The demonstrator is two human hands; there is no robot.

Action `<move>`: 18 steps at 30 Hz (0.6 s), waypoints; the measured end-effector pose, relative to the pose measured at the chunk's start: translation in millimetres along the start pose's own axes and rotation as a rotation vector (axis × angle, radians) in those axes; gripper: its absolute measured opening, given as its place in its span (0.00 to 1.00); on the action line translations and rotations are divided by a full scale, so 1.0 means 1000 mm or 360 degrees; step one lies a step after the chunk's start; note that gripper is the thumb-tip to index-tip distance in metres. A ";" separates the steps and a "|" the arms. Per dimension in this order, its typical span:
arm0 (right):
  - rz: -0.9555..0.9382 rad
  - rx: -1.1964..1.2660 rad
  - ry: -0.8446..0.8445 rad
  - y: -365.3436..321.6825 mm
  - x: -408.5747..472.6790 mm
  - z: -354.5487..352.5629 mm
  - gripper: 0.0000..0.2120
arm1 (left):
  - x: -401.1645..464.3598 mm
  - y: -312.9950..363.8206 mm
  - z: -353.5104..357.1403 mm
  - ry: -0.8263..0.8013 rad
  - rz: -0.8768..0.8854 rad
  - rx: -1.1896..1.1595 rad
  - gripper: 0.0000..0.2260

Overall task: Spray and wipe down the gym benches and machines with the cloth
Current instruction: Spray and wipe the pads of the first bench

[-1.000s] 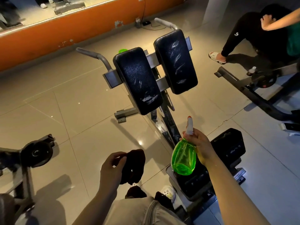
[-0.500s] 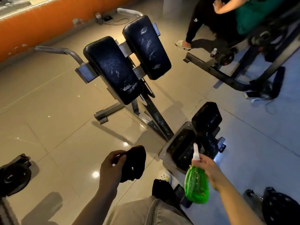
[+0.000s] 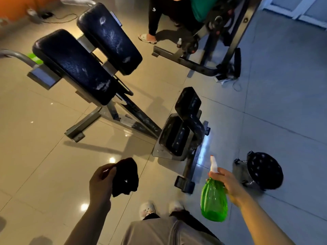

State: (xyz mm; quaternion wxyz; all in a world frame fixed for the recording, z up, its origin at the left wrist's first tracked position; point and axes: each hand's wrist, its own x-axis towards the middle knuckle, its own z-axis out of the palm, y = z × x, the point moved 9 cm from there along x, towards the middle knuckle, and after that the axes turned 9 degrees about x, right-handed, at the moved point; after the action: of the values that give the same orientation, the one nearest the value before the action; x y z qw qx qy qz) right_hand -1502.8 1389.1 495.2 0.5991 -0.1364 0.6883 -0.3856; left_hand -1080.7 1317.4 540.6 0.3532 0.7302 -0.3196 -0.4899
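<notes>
Your left hand [image 3: 100, 184] gripped a crumpled black cloth [image 3: 125, 177], fingers curled round its edge, held above the glossy beige tiled floor [image 3: 44, 156]. Your right hand [image 3: 228, 183] clasped the neck of a translucent green plastic spray bottle [image 3: 214, 200], fingers wrapped about it below the white nozzle. The black padded hyperextension bench [image 3: 74, 66] stood ahead, its two pads streaked with white marks.

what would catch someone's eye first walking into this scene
Likely the bright green spray bottle at lower right, gripped by the right hand. Next, the two big black pads of the bench at upper left, streaked with whitish marks. The left hand holds a dark cloth at lower centre.
</notes>
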 end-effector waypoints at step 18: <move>-0.0046 -0.0150 -0.0392 -0.070 0.103 -0.081 0.18 | -0.059 0.006 0.147 0.0296 -0.0025 -0.0067 0.04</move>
State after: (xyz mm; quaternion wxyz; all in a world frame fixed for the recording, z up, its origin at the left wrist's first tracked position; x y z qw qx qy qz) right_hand -1622.7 1305.4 468.0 0.6665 -0.2207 0.6249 -0.3416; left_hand -1238.3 1332.1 534.5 0.3928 0.7675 -0.2692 -0.4292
